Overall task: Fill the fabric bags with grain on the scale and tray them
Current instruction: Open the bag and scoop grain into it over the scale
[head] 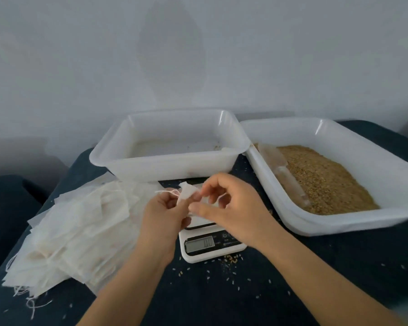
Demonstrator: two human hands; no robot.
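Two trays | right tray (353,222): grain (325,180) | both hands' fingers (174,203) pinch fabric bag (187,192)

A dark navy cloth (292,278) is seen over the bench, speckled with pale spilt grains (231,258). Two translucent white trays (165,165) are shown; golden-brown grain (323,182) fills one. Cream-white fabric bags (76,231) and a white scale (210,245) with a black panel are seen.

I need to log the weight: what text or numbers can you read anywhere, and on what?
Scale display: digits lit but too blurred to read.
Scale panel right of the display: a power symbol and small print, too small to read.
Trays, fabric bags, tablecloth: no text visible.
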